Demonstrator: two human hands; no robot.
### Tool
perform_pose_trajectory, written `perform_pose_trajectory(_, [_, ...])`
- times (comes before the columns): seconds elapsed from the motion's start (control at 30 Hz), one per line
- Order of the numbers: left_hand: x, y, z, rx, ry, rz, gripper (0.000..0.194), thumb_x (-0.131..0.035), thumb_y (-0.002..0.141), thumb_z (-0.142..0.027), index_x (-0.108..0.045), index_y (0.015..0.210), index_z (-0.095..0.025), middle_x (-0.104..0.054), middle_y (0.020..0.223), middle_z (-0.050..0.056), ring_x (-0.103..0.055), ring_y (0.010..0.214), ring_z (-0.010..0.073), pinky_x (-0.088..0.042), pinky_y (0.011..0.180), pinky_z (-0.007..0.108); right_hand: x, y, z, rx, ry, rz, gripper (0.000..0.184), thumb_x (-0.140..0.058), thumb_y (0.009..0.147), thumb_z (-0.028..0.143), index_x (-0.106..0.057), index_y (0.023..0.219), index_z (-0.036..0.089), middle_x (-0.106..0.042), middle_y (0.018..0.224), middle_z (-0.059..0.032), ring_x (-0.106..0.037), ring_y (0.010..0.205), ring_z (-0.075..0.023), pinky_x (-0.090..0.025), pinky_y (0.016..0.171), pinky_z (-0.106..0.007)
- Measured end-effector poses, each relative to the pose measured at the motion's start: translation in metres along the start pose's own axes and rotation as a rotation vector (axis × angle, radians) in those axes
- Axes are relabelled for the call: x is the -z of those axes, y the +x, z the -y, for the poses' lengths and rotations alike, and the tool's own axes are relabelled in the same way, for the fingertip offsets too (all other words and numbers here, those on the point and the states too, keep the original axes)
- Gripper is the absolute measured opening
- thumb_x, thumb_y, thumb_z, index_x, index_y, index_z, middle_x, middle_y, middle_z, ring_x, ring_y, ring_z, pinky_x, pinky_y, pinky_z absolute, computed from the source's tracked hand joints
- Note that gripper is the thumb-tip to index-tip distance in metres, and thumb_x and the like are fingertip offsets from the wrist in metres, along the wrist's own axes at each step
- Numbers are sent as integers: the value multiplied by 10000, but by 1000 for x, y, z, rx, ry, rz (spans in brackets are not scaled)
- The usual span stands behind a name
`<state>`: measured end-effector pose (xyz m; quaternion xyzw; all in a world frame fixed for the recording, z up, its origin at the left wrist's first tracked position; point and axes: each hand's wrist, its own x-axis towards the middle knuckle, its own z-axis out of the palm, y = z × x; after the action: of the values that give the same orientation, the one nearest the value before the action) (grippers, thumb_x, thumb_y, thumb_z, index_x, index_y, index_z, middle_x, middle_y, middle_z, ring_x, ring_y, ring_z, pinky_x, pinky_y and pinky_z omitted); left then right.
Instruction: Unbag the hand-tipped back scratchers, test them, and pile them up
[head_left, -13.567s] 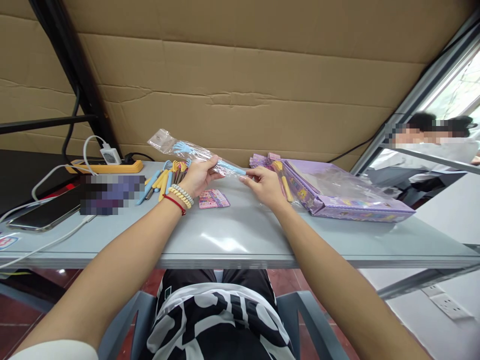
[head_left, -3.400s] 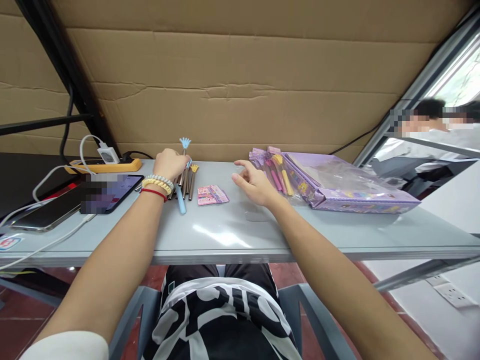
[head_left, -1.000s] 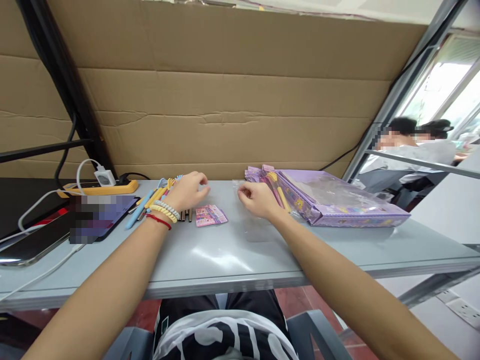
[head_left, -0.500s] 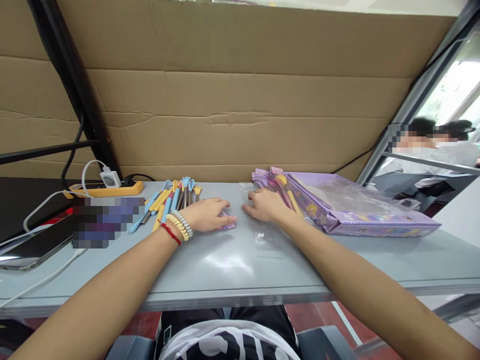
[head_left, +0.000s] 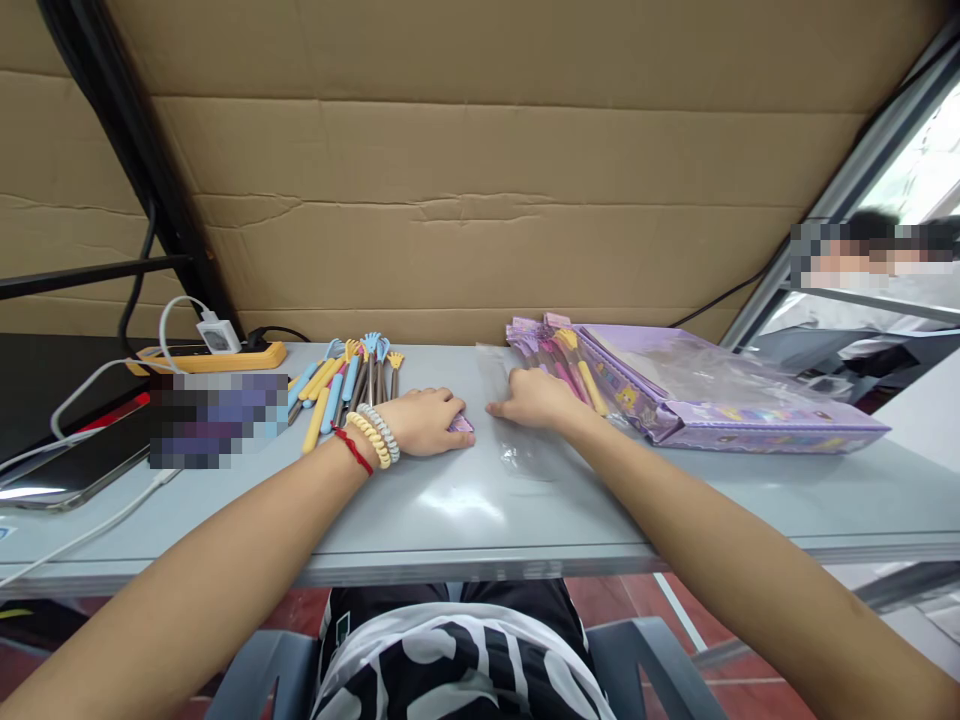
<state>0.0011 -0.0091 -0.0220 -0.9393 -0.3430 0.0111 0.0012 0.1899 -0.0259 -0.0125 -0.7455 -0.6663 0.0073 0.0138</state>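
My left hand (head_left: 426,420) lies on the grey table (head_left: 465,520) with its fingers curled over a small stack of pink cards (head_left: 460,424); only one corner of the cards shows. My right hand (head_left: 537,398) rests just to the right, fingers bent down on a clear plastic bag (head_left: 519,452) that lies flat on the table. Behind my left wrist is a pile of blue and yellow hand-shaped sticks (head_left: 346,380). Beside my right hand lie bagged sticks (head_left: 551,350) against an open purple box (head_left: 675,405).
A phone (head_left: 71,465) with white cables and a yellow power strip (head_left: 202,357) occupy the left of the table. A cardboard wall (head_left: 480,200) stands behind. Another person sits at the far right, past a metal frame (head_left: 825,215).
My left hand moved from the stick pile onto the pink cards and curled over them. My right hand brought a clear bag down flat on the table and stays on it.
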Motion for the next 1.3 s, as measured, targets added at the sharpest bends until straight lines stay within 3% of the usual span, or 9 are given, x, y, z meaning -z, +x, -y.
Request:
perform_pose_trajectory(0.13, [0, -1, -2, 11, 13, 15, 576, -345, 847, -589, -592, 1143, -161, -601, 1164, 152, -572, 1053, 310, -415, 896, 418, -5, 5, -5, 52, 147, -10, 576, -659, 684, 347, -542, 1199, 118, -649, 1108, -172, -632, 959, -260, -437, 662, -280])
perform_pose_trajectory(0.27, [2, 1, -2, 10, -103, -58, 647, -395, 816, -631, -537, 1232, -156, -627, 1153, 151, -558, 1106, 317, -344, 987, 457, -2, 1, -6, 180, 347, -73, 626, -646, 704, 261, -455, 1283, 121, -686, 899, -89, -628, 829, -201, -413, 632, -256])
perform_pose_trajectory(0.4, [6, 6, -5, 247, -596, -290, 641, -326, 847, -648, -528, 1201, -152, -681, 1038, 124, -624, 974, 266, -431, 875, 402, 4, -12, -2, 384, 567, -236, 499, -618, 746, 237, -470, 1211, 131, -620, 707, 1, -589, 701, -153, -405, 636, -250])
perform_pose_trajectory(0.5, [10, 11, -5, 309, -931, -447, 459, -426, 830, -570, -614, 843, -152, -689, 864, 93, -632, 810, 220, -467, 725, 338, 6, -22, 3, 504, 672, -282, 486, -616, 753, 240, -444, 1200, 157, -556, 680, 34, -551, 640, -130, -409, 612, -249])
perform_pose_trajectory(0.67, [19, 13, 2, 232, -1226, -827, 286, -491, 811, -375, -513, 607, -175, -566, 619, 12, -542, 627, 129, -461, 696, 285, 9, -27, 5, 558, 1050, -14, 644, -713, 696, 337, -343, 1215, 244, -564, 880, 16, -573, 582, -101, -442, 495, -237])
perform_pose_trajectory(0.8, [29, 9, 11, 335, -1304, -1021, 241, -465, 829, -350, -493, 662, -178, -582, 671, 12, -533, 607, 109, -438, 640, 255, 23, -24, -10, 593, 1298, 231, 441, -766, 631, 300, -465, 942, 216, -568, 732, 44, -566, 489, -100, -371, 363, -198])
perform_pose_trajectory(0.87, [31, 7, 13, 357, -1336, -999, 265, -449, 838, -417, -494, 725, -182, -615, 741, 25, -552, 614, 114, -431, 616, 258, 35, -24, -24, 523, 1361, 123, 363, -782, 598, 277, -506, 814, 182, -564, 665, 40, -536, 454, -84, -328, 339, -185])
perform_pose_trajectory(1.07, [26, 6, -3, 333, -1150, -790, 287, -518, 779, -468, -522, 832, -186, -635, 867, 35, -589, 727, 147, -457, 692, 290, 76, -41, -91, 194, 1408, -588, 304, -780, 520, 199, -621, 776, 160, -553, 570, 37, -473, 426, -62, -281, 345, -180])
perform_pose_trajectory(1.3, [20, 0, -17, 210, -827, -593, 293, -518, 779, -442, -540, 915, -183, -636, 885, 34, -593, 816, 175, -466, 732, 311, 93, -51, -180, -259, 1253, -756, 109, -678, 600, 82, -621, 627, 171, -463, 459, 31, -400, 411, -66, -221, 345, -188])
